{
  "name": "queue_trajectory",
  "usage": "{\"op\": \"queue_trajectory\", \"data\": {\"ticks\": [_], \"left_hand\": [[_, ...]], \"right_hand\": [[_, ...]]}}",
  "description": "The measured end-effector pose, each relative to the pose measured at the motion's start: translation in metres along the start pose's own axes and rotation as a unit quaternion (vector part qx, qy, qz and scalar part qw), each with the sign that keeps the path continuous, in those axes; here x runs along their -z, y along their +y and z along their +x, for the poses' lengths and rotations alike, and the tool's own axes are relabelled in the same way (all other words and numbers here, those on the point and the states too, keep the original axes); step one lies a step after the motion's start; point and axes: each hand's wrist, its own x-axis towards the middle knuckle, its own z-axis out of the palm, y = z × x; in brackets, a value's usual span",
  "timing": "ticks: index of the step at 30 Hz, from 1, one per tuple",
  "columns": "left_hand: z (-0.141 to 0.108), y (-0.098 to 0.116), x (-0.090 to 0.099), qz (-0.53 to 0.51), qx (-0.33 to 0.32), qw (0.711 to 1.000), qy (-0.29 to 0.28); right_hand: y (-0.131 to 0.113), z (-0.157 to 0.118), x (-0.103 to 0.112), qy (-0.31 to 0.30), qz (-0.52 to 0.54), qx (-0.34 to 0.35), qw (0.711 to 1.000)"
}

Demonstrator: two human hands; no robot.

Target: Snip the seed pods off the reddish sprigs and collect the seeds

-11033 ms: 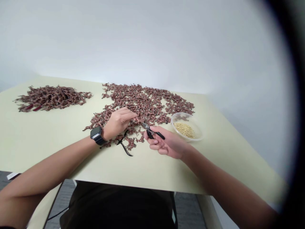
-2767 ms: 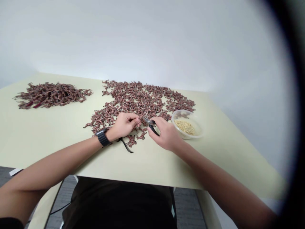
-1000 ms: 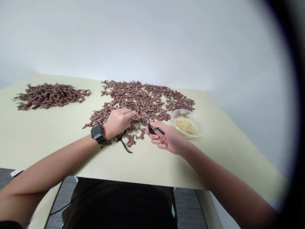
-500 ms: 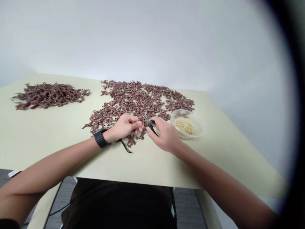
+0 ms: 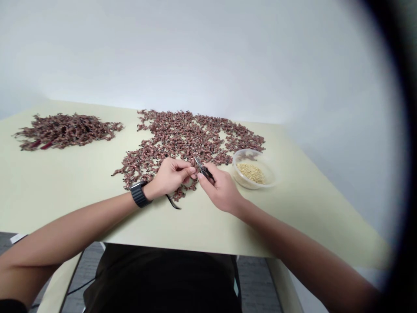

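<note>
My right hand [image 5: 222,189] is closed around a pair of pliers [image 5: 204,170] with dark handles, the jaws pointing up and left. Thumb and fingertips of my left hand [image 5: 171,176] pinch a small reddish-brown piece [image 5: 193,164], partly hidden by the fingers. The jaw tips are at that piece, though I cannot make out what lies between them. Beyond both hands spreads a wide layer of similar small brown pieces [image 5: 182,132] with dark ends. A dark curved handle [image 5: 173,202] of another tool shows under my left wrist.
A clear round plastic tub [image 5: 273,174] with small gold-coloured bits [image 5: 251,173] stands right of my right hand. On the left lies a denser heap of brown pieces [image 5: 70,129], with dark red strips at its front. The pale table [image 5: 195,230] meets a white wall behind.
The plier handles have come closer together as my right hand tightened. The jaws have turned a little more upright, and my left hand has shifted slightly.
</note>
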Motion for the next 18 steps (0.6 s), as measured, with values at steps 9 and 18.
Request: {"op": "queue_trajectory", "data": {"ticks": [9,18], "left_hand": [[-0.002,0.004,-0.002,0.115,-0.056,0.991,0.033],[0.008,-0.001,0.011,0.186,-0.06,0.976,0.099]], "right_hand": [[0.004,0.003,-0.009,-0.009,0.127,-0.057,0.99],[0.012,0.007,0.005,0.04,-0.039,-0.008,0.998]]}}
